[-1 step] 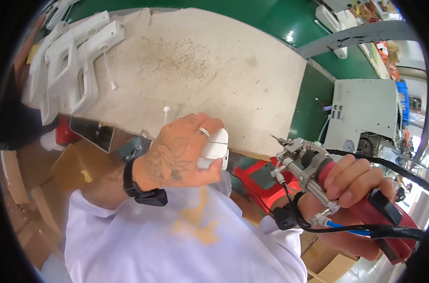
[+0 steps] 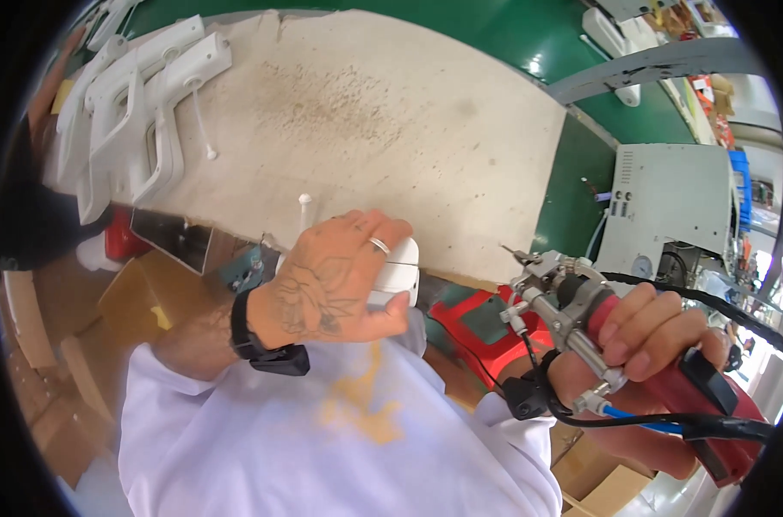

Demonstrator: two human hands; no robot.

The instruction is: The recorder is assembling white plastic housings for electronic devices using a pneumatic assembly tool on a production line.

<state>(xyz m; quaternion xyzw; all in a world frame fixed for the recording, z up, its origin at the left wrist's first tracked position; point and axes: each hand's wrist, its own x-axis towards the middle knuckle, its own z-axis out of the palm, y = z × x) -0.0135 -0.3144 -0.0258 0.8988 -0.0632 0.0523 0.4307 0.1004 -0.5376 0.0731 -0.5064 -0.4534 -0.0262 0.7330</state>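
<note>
My left hand is closed over a white plastic part at the near edge of the work surface. Fingers and palm hide most of this part; its rounded end shows beside the thumb. A thin white stem with a round knob stands up just beyond the hand. On the right, my right hand wraps round the red body of a power screwdriver with a metal front end. Its thin tip points up and left, apart from the white part. A blue hose and black cables run from the tool.
Several white gun-shaped plastic housings lie at the far left of the beige work sheet. A pale metal machine with a gauge stands at the right. Below are a red stool and cardboard boxes. A grey metal bar crosses the upper right.
The whole view has shifted very slightly. Both hands keep their grips, and the tool stays beside the white part.
</note>
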